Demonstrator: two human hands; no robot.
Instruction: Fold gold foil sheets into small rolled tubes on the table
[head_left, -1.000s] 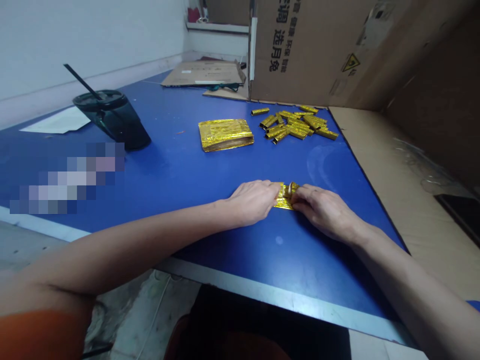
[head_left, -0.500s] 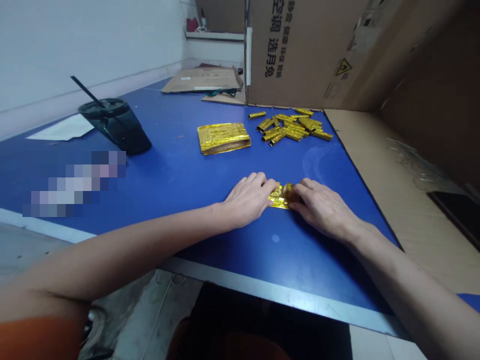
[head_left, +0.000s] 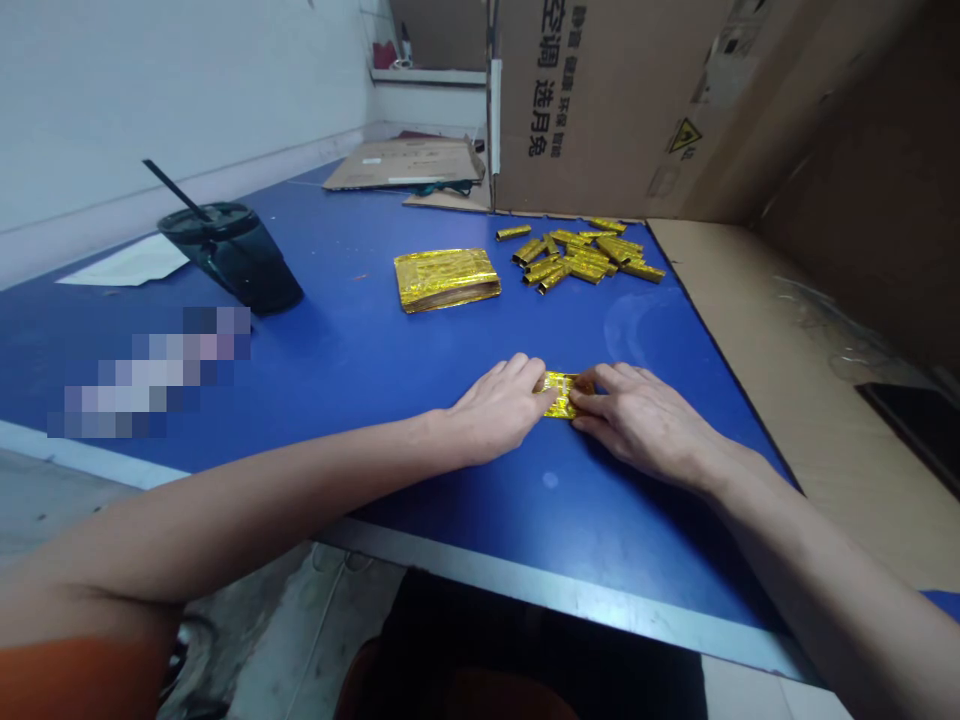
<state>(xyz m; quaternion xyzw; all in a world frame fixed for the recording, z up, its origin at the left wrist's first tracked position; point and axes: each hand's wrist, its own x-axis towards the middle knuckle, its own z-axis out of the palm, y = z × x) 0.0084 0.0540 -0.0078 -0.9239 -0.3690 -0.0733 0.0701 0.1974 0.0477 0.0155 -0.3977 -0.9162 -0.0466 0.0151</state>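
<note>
A: Quick one. Where's the foil [head_left: 559, 396]?
B: Just right of the frame's centre, slightly below the middle. Gold, small, lying on the blue tabletop [head_left: 330, 370] between both hands.
A: Left hand [head_left: 499, 408]?
B: Grip clamped on the foil's left end. Thumb over the face, fingers at the far edge.
A: Right hand [head_left: 645, 415]?
B: Grip clamped on the right end. Index finger on top, thumb by the near edge. Fingers hide most of that end, so can't tell how it's folded there.
A: Hands touching?
B: No, a strip of foil shows between them.
A: Other gold stuff?
B: Stack [head_left: 448, 277] of flat foil above centre, well apart from the hands. Tubes [head_left: 592, 255] heaped upper right of centre; one more tube [head_left: 513, 233] lies just left of the heap.
A: Rest, fast.
B: Dark cup [head_left: 247, 262] upper left, straw [head_left: 176, 190] sticking out, white paper [head_left: 124, 262] just behind it. Big box [head_left: 600, 120] upper right, sideways print and a yellow warning triangle [head_left: 685, 135]. Flat cardboard [head_left: 397, 165] top centre. Orange sleeve [head_left: 82, 680] bottom left.
</note>
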